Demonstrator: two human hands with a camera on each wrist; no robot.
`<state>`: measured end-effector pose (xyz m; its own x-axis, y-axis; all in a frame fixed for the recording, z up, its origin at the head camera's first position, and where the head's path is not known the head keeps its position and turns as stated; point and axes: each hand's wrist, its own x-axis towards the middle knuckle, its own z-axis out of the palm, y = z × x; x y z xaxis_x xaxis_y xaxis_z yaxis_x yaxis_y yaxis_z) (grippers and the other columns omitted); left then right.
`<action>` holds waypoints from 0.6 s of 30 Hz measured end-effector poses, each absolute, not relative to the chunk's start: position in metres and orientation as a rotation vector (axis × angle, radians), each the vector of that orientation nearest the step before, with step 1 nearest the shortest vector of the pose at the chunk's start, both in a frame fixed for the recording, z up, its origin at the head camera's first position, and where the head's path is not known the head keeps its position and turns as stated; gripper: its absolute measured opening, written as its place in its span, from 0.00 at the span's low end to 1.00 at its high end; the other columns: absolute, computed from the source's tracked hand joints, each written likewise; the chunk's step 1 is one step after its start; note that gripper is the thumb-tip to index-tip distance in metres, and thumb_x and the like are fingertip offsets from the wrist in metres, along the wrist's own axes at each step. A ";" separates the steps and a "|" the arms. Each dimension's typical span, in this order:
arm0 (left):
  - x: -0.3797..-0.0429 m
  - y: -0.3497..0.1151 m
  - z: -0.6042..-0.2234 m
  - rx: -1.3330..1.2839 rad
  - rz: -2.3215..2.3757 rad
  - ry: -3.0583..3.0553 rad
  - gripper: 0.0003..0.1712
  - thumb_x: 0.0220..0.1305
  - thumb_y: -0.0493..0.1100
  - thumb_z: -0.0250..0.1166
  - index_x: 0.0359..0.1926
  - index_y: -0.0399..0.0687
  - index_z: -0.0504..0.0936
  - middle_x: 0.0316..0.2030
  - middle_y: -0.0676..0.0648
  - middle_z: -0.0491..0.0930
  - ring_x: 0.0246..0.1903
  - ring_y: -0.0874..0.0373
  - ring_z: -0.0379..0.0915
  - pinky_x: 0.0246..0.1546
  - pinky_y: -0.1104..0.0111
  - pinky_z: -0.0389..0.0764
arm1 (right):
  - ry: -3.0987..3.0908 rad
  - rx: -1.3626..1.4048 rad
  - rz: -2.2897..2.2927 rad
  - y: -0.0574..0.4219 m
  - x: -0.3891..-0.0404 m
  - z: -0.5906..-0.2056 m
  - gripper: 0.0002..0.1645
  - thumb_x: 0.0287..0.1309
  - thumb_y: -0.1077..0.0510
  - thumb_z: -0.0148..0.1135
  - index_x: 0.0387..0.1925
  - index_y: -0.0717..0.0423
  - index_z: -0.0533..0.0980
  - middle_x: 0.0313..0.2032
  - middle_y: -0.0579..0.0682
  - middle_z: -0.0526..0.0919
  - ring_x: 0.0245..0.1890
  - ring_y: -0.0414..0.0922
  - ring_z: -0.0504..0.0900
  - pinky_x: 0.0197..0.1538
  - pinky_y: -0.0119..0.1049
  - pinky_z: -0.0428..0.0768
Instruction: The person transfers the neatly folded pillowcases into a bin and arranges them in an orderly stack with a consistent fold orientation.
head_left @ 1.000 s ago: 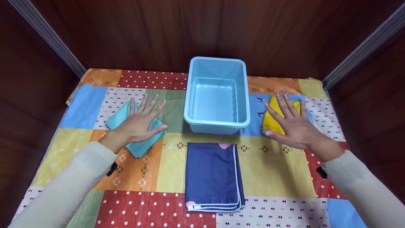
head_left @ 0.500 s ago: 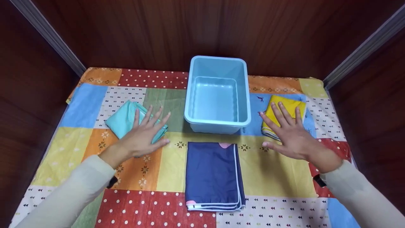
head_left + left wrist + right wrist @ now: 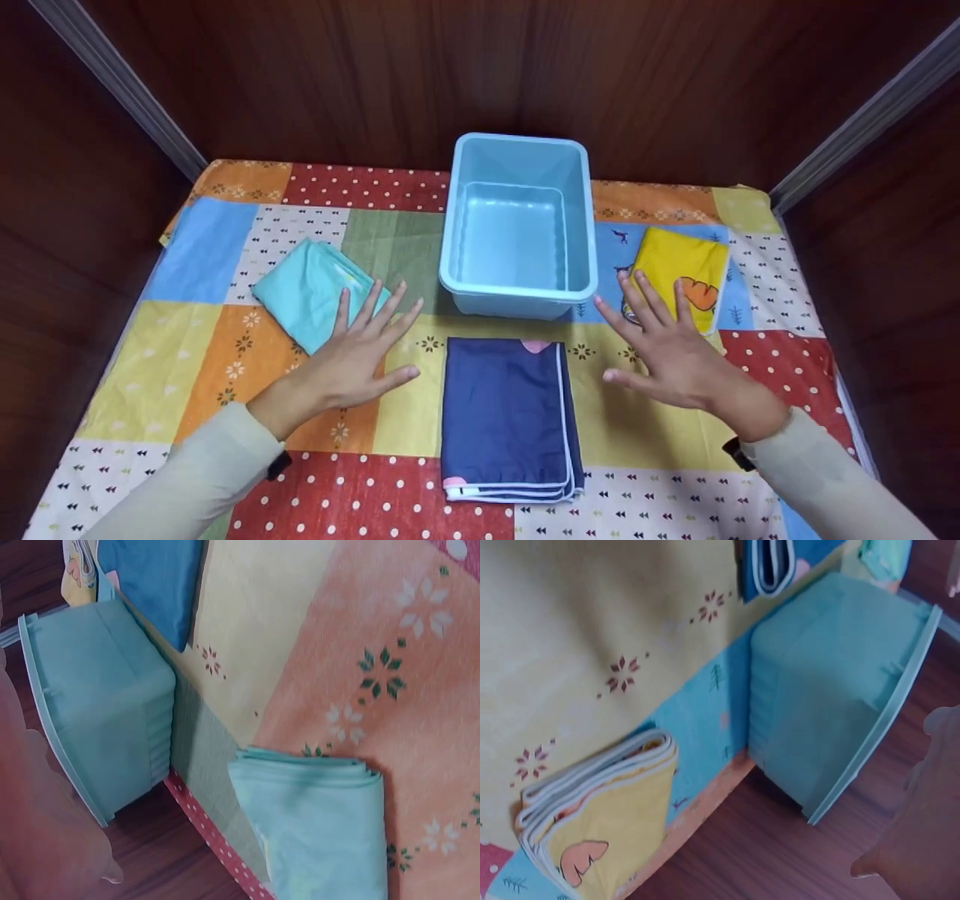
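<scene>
With its fingers spread, my left hand (image 3: pixel 356 364) is held over the near right corner of a folded turquoise cloth (image 3: pixel 304 289) and holds nothing. My right hand (image 3: pixel 671 360), likewise spread and holding nothing, overlaps the near left part of a folded yellow cloth (image 3: pixel 682 251) with an orange print. Between the hands lies a folded navy cloth (image 3: pixel 502 412) with white piping and pink spots. Behind it stands a light blue plastic basin (image 3: pixel 517 291), with nothing inside. In the left wrist view the turquoise cloth (image 3: pixel 315 832) shows its stacked folds; the right wrist view shows the yellow cloth's (image 3: pixel 607 817) layered edge.
A patchwork-print tablecloth (image 3: pixel 300 487) covers the table. Dark wood-grain panels (image 3: pixel 337 82) rise at the back and both sides, with grey metal strips (image 3: pixel 120 82) at the corners. The basin is close to the back panel.
Both hands have drawn back toward the near side and slightly inward, fingers still spread, uncovering more of the turquoise and yellow cloths. The basin and navy cloth stay where they were.
</scene>
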<state>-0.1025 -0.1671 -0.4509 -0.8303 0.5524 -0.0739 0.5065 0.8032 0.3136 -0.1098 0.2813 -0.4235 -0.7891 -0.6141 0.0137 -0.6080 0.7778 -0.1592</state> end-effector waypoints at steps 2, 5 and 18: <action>-0.099 -0.165 -0.454 0.836 0.437 2.824 0.50 0.71 0.73 0.46 0.82 0.56 0.43 0.81 0.44 0.34 0.78 0.40 0.19 0.70 0.35 0.22 | 2.924 -1.012 -0.233 0.279 -0.107 -0.426 0.54 0.64 0.29 0.57 0.82 0.43 0.48 0.81 0.56 0.33 0.79 0.62 0.33 0.72 0.69 0.26; -0.095 -0.163 -0.460 0.841 0.458 2.814 0.50 0.71 0.73 0.46 0.82 0.55 0.43 0.81 0.43 0.34 0.78 0.39 0.20 0.70 0.35 0.21 | 2.915 -1.004 -0.247 0.275 -0.102 -0.431 0.54 0.63 0.29 0.57 0.82 0.43 0.49 0.81 0.55 0.33 0.79 0.61 0.33 0.72 0.69 0.26; -0.079 -0.141 -0.487 0.868 0.508 2.809 0.50 0.71 0.71 0.49 0.82 0.54 0.44 0.81 0.44 0.36 0.78 0.39 0.25 0.69 0.30 0.31 | 2.889 -1.026 -0.290 0.259 -0.085 -0.456 0.55 0.62 0.27 0.56 0.82 0.43 0.49 0.81 0.60 0.39 0.80 0.58 0.33 0.72 0.65 0.22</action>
<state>-0.0795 -0.1412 -0.4865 -0.8192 0.5714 -0.0500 0.5178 0.7741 0.3642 -0.0853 0.2589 -0.4558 -0.7763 -0.6304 0.0043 -0.6187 0.7605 -0.1970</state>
